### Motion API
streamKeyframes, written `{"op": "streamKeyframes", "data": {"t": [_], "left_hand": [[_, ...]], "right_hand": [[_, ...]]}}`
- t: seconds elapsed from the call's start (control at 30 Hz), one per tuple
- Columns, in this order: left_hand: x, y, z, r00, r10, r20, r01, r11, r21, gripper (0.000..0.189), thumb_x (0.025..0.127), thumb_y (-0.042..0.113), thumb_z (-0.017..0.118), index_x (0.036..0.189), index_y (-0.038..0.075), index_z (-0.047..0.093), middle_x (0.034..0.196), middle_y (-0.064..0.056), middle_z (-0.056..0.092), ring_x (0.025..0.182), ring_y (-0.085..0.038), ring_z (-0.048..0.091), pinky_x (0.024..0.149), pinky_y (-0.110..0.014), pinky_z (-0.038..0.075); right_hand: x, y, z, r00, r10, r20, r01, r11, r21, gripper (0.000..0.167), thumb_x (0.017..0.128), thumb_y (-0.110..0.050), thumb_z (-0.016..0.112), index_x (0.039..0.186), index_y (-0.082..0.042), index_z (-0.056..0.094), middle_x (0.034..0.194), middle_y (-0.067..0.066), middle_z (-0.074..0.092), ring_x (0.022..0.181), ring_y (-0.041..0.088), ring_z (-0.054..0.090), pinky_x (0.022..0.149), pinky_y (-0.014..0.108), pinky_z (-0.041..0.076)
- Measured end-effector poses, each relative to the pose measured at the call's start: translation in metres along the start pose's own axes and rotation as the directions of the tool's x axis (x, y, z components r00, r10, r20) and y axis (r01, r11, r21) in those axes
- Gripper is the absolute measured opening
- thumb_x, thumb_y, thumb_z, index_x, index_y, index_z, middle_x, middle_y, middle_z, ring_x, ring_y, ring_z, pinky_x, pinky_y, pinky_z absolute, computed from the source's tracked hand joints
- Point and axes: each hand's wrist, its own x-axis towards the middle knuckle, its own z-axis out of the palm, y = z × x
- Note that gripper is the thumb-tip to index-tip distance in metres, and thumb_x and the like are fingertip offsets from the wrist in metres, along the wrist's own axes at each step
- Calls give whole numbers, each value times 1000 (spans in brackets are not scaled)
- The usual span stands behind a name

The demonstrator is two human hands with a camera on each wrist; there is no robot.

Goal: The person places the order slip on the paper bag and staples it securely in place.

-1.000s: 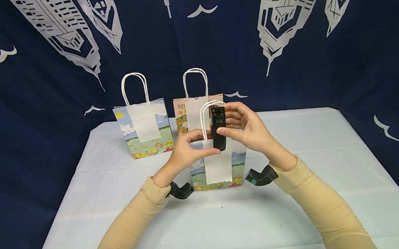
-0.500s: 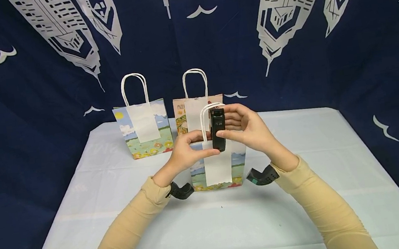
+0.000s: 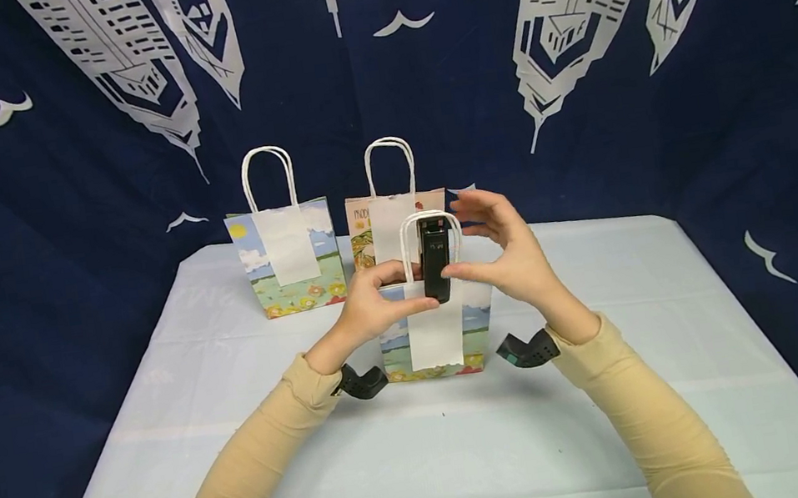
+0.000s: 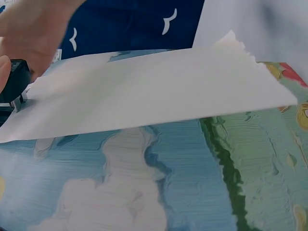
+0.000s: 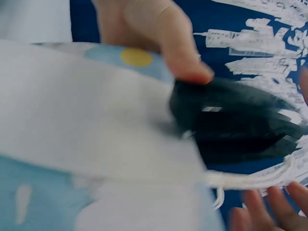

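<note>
A black stapler (image 3: 434, 257) stands upright at the top edge of the front paper bag (image 3: 397, 350), its lower end over a white paper (image 3: 435, 328) on the bag's face. My left hand (image 3: 375, 298) pinches the stapler's lower end and the bag's edge; the thumb is in front, and some fingers are hidden behind the bag. In the right wrist view, that thumb presses on the end of the stapler (image 5: 231, 120). My right hand (image 3: 508, 247) is spread beside the stapler, with its thumb tip close to it and its fingers held away behind the white handle (image 3: 456, 233).
Behind on the left stands a landscape-printed paper bag (image 3: 331, 262) with a white handle. A pink printed bag (image 3: 362, 237) is partly hidden behind the front bag. All stand on a white-covered table (image 3: 428, 472) before a dark blue printed cloth (image 3: 454, 90).
My right fingers have come off the stapler and opened outward to the right, and the handle shows fully now. The left hand, stapler and bags have barely moved.
</note>
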Motion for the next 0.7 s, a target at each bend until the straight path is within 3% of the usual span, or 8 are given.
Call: {"op": "streamKeyframes", "data": {"t": [0.1,0.2,0.33,0.57,0.7], "left_hand": [[0,0,0,1000,-8,-4,8,1000,14,32,67,-6,81,96,-10,67,94,-22,68,91,-33,65,81,-34,53],[0,1,0,1000,-17,-6,17,999,29,33,67,-6,80,97,-11,67,95,-21,68,92,-33,65,82,-34,52],[0,1,0,1000,-20,-3,21,999,31,33,67,-6,80,97,-11,67,95,-22,68,91,-33,65,81,-34,53],[0,1,0,1000,-28,-4,28,999,23,32,67,-6,80,96,-11,67,94,-21,68,91,-33,65,82,-34,52],[1,1,0,1000,-26,-4,26,999,19,32,68,-6,80,96,-11,67,95,-22,68,92,-32,65,83,-34,52]], "right_hand": [[-4,9,0,979,132,158,-124,990,-64,87,65,0,85,139,-5,39,130,9,51,115,22,51,98,37,41],[-8,16,2,950,209,232,-186,976,-117,84,65,-10,87,137,-8,43,128,6,53,113,22,53,98,38,42],[-13,25,4,946,229,228,-207,971,-116,80,67,-12,87,135,-8,47,125,7,55,112,25,55,98,40,42],[-22,36,9,959,230,168,-228,973,-35,63,68,3,82,124,-1,54,117,12,59,110,24,57,98,37,43],[-24,31,12,963,234,130,-230,972,-41,56,67,10,80,118,4,58,109,13,63,101,19,61,93,33,46]]}}
